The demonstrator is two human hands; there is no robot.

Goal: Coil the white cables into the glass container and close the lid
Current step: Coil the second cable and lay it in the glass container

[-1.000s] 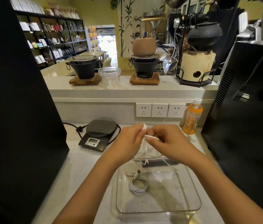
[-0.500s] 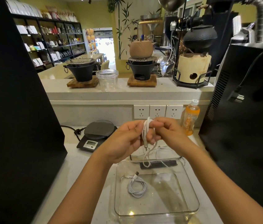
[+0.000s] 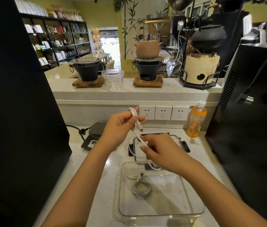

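Sitting nearest, glass container holds one coiled cable. Right hand pinches white cable above its far rim; left hand, fingers curled, grips the looped end. Lid lies beyond; orange bottle farther right.

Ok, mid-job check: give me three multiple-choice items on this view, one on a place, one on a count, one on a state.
1. Where is the coiled cable?
A in the glass container
B on the scale
C beside the bottle

2. How many wall sockets show?
A two
B three
C five

3. The left hand is:
A empty
B flat on the counter
C holding the white cable

Key: 1 A, the coil lies on the container's floor. 2 B, three plates in a row. 3 C, fingers curl round a loop, and the right hand grips its lower run.
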